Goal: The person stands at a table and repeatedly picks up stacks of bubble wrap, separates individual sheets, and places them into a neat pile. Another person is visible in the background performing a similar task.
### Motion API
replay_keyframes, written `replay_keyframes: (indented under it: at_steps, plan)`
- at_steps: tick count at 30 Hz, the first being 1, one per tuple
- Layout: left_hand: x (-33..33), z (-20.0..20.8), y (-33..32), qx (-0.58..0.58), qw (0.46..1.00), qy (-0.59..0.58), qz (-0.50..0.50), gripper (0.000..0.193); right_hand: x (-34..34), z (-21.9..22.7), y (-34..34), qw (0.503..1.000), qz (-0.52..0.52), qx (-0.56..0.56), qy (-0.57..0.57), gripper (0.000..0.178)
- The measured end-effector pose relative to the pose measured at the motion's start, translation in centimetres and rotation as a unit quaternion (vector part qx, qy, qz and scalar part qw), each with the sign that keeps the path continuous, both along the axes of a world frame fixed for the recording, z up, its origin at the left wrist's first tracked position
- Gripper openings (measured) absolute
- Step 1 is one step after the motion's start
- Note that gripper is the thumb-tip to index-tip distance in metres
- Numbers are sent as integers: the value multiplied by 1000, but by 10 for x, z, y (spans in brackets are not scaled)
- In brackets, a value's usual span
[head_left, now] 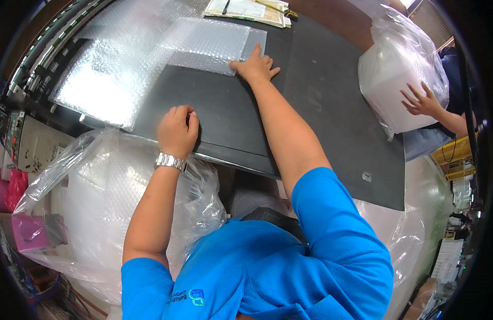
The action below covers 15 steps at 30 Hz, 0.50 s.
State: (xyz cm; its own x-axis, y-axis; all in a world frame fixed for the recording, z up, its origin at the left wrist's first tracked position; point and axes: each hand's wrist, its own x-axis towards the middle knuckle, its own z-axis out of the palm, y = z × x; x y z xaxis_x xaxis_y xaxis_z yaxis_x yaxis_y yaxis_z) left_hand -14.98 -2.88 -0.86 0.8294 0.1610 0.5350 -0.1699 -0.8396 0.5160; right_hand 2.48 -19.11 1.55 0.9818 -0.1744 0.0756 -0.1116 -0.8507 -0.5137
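Spread on the right end of a clear bubble wrap piece (203, 42) is my right hand (255, 66), with fingers apart and fingertips touching its edge. This piece lies flat on the dark table (219, 106). My left hand (178, 132), a steel watch at its wrist, is curled closed by the table's near edge; nothing shows in it. To its left a wide sheet of bubble wrap (107, 80) stretches over the table's far left part. Below that hand, a large clear plastic bag (113, 181) with bubble wrap inside stands in front of the table.
Papers and a folder (246, 12) with a pen lie at the far edge. At the right, another person's hand (425, 101) rests against a plastic-bagged stack of white material (393, 80). A roller machine (38, 64) borders the table's left. A pink box (35, 232) sits at lower left.
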Motion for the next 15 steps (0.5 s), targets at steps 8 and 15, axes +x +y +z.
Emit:
replay_keyframes:
  at_steps: [8,15]
  plan:
    - [1,2,0,45,999,7,12,33,-9,-10,-13,997,30,53,-48,95]
    - [3,4,-5,178,982,43,55,51,-66,-12,-16,957,232,141,-103,83]
